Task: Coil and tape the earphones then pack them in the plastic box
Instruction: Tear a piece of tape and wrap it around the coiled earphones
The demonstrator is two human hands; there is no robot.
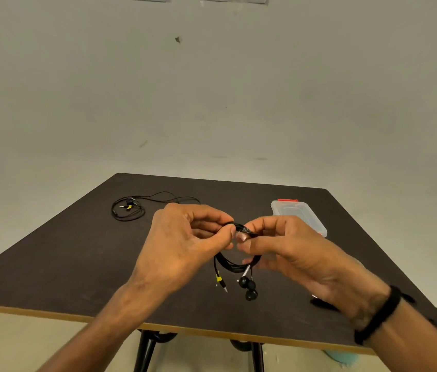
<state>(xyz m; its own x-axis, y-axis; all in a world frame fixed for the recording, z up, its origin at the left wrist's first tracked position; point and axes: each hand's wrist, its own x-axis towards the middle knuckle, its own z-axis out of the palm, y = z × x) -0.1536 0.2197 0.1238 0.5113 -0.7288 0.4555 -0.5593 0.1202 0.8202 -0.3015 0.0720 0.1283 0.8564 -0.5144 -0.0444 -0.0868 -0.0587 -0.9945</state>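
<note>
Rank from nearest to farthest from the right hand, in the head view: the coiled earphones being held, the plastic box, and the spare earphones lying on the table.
From the right hand:
1. Coiled earphones, pinched in its fingers, shared with the left hand.
2. Plastic box, just behind the hand, on the table's right side.
3. Spare earphones, far left, beyond the left hand.

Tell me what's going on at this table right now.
A person holds a coiled black earphone cable above the dark table, pinching the top of the coil between the left hand and the right hand, apparently wrapping tape there. Its earbuds and yellow-marked plug dangle below. A second, loosely coiled black earphone set lies at the far left, and the clear plastic box with red latches sits closed at the far right.
</note>
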